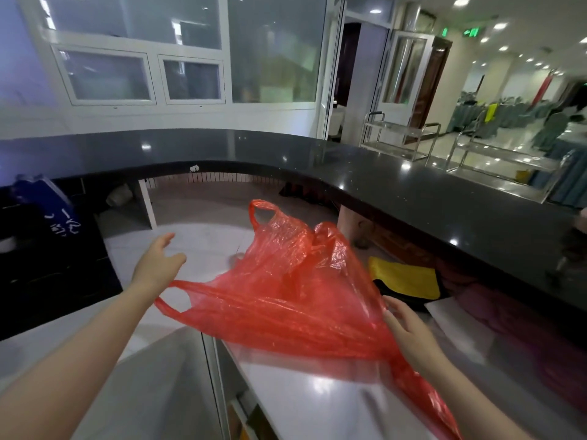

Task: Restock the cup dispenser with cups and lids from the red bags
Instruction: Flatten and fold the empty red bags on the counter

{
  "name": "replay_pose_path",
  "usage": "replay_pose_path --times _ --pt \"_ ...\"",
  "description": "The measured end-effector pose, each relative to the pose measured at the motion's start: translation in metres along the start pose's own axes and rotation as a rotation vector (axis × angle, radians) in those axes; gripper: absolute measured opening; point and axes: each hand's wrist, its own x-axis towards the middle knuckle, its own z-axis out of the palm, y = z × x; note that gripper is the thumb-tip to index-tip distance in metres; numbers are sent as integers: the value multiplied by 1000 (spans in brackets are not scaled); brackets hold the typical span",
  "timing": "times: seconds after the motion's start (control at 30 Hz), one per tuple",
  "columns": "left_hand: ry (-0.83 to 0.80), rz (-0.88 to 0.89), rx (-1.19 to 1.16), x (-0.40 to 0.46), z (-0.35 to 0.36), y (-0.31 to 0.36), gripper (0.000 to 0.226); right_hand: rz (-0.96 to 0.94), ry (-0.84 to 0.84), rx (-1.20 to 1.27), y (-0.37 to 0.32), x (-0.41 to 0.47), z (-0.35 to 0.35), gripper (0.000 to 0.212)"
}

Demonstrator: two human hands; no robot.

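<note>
A thin, see-through red plastic bag [286, 300] spreads out limp and looks empty, above the near white counter top [317, 398]. Its two handle loops point up and to the left. My left hand [158, 262] is stretched forward just left of the bag, fingers apart, holding nothing; one handle loop lies close under its wrist. My right hand [409, 335] is at the bag's right edge with fingers spread, against the plastic but not closed on it. No cups, lids or dispenser are in view.
A long curved black counter [413, 192] runs across the back and right. Yellow cloth [406, 281] lies on a shelf beneath it. A dark unit with a blue bag [54, 211] stands at left. Steel trolleys [400, 138] stand beyond the counter.
</note>
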Motion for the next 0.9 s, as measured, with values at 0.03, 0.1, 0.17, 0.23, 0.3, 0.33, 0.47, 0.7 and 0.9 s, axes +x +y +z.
replay_pose_path --times 0.03,0.1,0.17,0.23,0.3,0.33,0.47,0.7,0.9 --pt "-22 41 24 -3 4 6 55 -18 -15 -11 -1 1 2 43" --pt "-78 116 66 -8 12 15 51 -56 -47 -67 1 2 7 38" --pt "-144 174 84 -13 19 22 50 -61 -103 -167 4 3 12 27" --pt "-199 208 94 -16 25 27 49 -62 -184 -245 2 2 15 19" --pt "-240 229 108 -16 30 32 48 -64 -178 -248 -1 1 17 18" --pt "-257 232 106 -16 33 35 47 -58 -127 -233 -3 1 17 17" --pt "-274 231 71 -5 41 43 44 -42 39 -242 -12 12 11 16" --pt "-332 202 15 28 42 51 41 1 35 -310 -29 44 21 19" --pt "-404 347 21 62 51 84 35 56 209 -266 -38 77 28 17"
